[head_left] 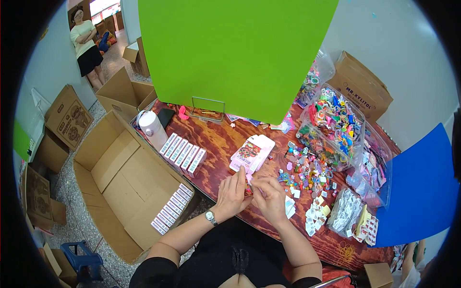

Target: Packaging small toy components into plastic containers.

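My two hands meet over the near edge of the table. My left hand [232, 193], with a watch [210, 217] on its wrist, is closed on a small pink-and-red packet [248, 178], mostly covered by the fingers. Pinched at the packet's other side, my right hand [270, 198] hides whatever its fingertips hold. Just beyond lies a stack of flat pink-and-white printed cartons [259, 146]. Small colourful trinkets [307, 168] are heaped right of my hands. White cards [290, 207] lie beside my right wrist.
Left of the table stands a large open carton [103, 192] with a row of small boxes [171, 208]. More small boxes [185, 153] and a white bottle [151, 128] are on the table. Trinket-filled plastic bins [336, 120] stand right, a green panel [235, 57] behind. A person [85, 41] stands far left.
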`<state>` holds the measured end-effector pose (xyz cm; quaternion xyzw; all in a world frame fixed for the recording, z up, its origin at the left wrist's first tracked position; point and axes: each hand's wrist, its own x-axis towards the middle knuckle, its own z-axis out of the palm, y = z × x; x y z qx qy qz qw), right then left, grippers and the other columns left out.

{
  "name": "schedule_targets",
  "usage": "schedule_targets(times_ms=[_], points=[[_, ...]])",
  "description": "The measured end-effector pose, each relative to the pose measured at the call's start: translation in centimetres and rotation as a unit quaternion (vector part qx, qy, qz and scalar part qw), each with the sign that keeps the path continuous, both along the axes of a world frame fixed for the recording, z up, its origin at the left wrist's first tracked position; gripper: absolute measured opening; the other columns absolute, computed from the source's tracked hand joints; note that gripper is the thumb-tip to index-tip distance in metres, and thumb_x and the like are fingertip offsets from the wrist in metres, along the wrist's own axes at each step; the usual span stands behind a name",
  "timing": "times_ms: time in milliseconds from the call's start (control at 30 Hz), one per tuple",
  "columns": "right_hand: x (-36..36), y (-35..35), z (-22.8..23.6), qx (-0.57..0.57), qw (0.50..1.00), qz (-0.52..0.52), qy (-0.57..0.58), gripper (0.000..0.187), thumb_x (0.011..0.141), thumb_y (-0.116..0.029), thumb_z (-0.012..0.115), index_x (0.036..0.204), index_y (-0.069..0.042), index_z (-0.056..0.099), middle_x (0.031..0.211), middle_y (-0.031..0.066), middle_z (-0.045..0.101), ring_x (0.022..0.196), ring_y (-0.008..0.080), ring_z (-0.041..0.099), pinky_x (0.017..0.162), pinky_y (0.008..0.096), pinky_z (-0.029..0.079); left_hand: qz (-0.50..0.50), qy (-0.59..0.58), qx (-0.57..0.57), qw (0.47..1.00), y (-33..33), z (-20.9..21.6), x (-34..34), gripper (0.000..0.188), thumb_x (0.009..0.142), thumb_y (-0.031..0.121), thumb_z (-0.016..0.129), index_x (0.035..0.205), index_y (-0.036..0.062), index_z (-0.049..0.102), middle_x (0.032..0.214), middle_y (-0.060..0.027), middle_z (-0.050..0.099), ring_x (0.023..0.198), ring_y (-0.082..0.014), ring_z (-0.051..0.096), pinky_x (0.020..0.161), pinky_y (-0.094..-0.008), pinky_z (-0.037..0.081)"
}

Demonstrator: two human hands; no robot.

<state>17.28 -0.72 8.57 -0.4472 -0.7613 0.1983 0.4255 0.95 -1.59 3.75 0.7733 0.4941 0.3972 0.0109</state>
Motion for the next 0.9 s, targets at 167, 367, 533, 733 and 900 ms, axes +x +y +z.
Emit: schedule_targets(times_ms=[167,367,533,733,900], points=[[0.1,-0.7,-0.2,-0.017,0.999,0.016,0.043,0.026,0.088,-0.001,0.071,0.114,-0.003,0.072,0.102,0.0129,0.071,0.095,0.0269,0.068,0.080,0.0375,0.055,0.031,0.024,-0.011,0.999,-0.1,0.3,0.0,0.104,0.070,0.022,0.082,0.149,-0.0170,0.026,0.124,-0.0259,0.053,0.100,-0.0359,0.055,0.084,-0.0447,0.043],[-0.7,-1.6,-1.2,0.026,0.998,-0.038,0.050,0.031,0.093,-0.002,0.068,0.124,-0.001,0.067,0.103,0.0142,0.072,0.095,0.0238,0.071,0.079,0.0333,0.056,0.051,0.038,0.007,0.998,-0.4,0.1,0.8,0.101,0.070,0.019,0.076,0.148,-0.0183,0.025,0.124,-0.0276,0.050,0.098,-0.0369,0.052,0.083,-0.0460,0.042],[-1.3,-2.0,-2.3,0.104,0.994,-0.029,0.005,0.036,0.094,-0.003,0.067,0.130,0.003,0.062,0.109,0.0152,0.071,0.096,0.0220,0.071,0.078,0.0316,0.056,0.066,0.045,-0.014,0.997,-0.5,-0.1,0.9,0.101,0.070,0.021,0.076,0.149,-0.0154,0.025,0.128,-0.0279,0.049,0.099,-0.0358,0.050,0.082,-0.0460,0.040],[2.6,0.6,-3.4,-0.186,0.919,-0.073,0.339,0.034,0.102,-0.007,0.057,0.135,0.001,0.055,0.116,0.0107,0.067,0.106,0.0144,0.065,0.090,0.0307,0.055,-0.027,0.002,0.115,0.993,-0.1,3.4,-0.1,0.114,0.073,0.045,0.083,0.155,-0.0050,0.023,0.145,-0.0312,0.037,0.130,-0.0454,0.042,0.107,-0.0589,0.033],[1.3,-1.6,-5.8,-0.396,0.737,0.013,0.548,0.027,0.102,-0.009,0.058,0.129,-0.006,0.059,0.119,0.0047,0.065,0.104,0.0170,0.066,0.089,0.0342,0.058,-0.158,-0.106,-0.042,0.981,0.3,0.9,0.2,0.109,0.069,0.038,0.091,0.150,-0.0043,0.032,0.152,-0.0267,0.038,0.138,-0.0410,0.042,0.113,-0.0483,0.037]])
